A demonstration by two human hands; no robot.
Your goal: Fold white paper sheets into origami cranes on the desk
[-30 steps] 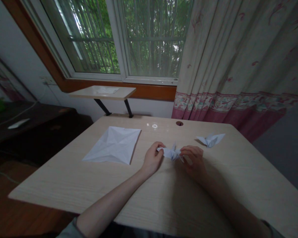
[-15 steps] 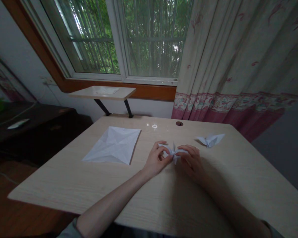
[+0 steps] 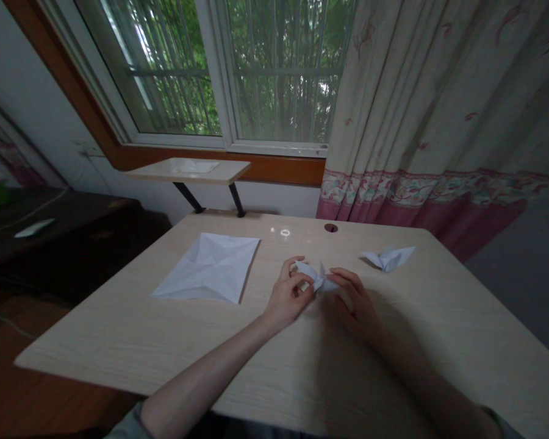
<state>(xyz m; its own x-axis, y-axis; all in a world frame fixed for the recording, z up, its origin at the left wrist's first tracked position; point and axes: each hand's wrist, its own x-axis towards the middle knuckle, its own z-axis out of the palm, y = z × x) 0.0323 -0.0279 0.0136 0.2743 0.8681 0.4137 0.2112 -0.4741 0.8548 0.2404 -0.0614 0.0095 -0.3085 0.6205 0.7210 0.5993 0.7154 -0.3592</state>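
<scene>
A small folded white paper crane point(image 3: 319, 281) is at the middle of the desk, wings spread to both sides and a thin point sticking up. My left hand point(image 3: 289, 294) pinches its left side between thumb and fingers. On the other side, my right hand point(image 3: 357, 305) has its fingertips at the right wing, with the thumb apart from the fingers. The underside of the crane is partly hidden by my fingers. Farther right lies a second paper crane point(image 3: 388, 260), touched by neither hand.
A creased square sheet of white paper point(image 3: 210, 268) lies on the pale wooden desk point(image 3: 165, 347) to the left. Behind it stands a small raised shelf point(image 3: 150, 174) with paper on top. A round cable hole point(image 3: 330, 228) sits near the back edge, below the curtain point(image 3: 393, 195).
My right thumb has drawn back from the crane and the right fingers have loosened. The crane has tilted a little in my left hand, showing more of its left wing.
</scene>
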